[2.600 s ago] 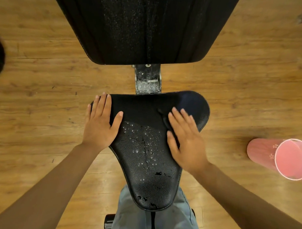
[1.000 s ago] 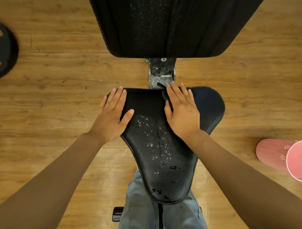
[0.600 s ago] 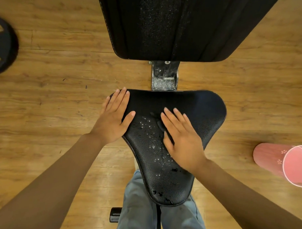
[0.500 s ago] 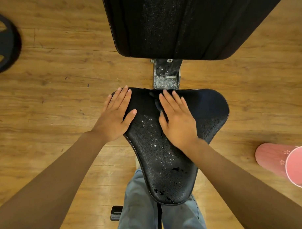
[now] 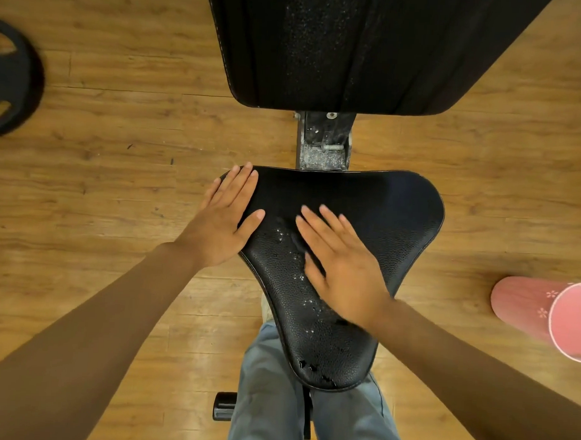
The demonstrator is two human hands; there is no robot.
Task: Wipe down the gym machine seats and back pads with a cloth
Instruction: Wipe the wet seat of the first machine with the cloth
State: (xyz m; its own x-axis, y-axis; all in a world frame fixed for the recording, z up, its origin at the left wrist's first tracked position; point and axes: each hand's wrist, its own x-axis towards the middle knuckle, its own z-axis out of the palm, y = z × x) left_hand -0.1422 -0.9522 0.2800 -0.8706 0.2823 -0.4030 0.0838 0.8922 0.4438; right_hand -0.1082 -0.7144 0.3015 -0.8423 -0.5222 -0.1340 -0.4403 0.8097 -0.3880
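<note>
Pressing flat on the black seat [image 5: 381,223] with my right hand [image 5: 343,271], fingers straight, a dark scrap I take for the cloth [image 5: 298,241] peeking out by the thumb. My left hand [image 5: 223,220] lies open-palmed on the seat's left edge, holding nothing. Droplets bead between them. Back pad [image 5: 354,47] beyond; pink cup [image 5: 549,314] on the floor [image 5: 103,180].

Left hand [image 5: 221,224] flat on left edge of black seat [image 5: 381,229], right hand [image 5: 343,271] flat mid-seat, droplets [image 5: 293,249] between them. Back pad [image 5: 354,51] above. Pink cup [image 5: 549,314] right, weight plate [image 5: 11,78] left on wood floor [image 5: 103,167].
</note>
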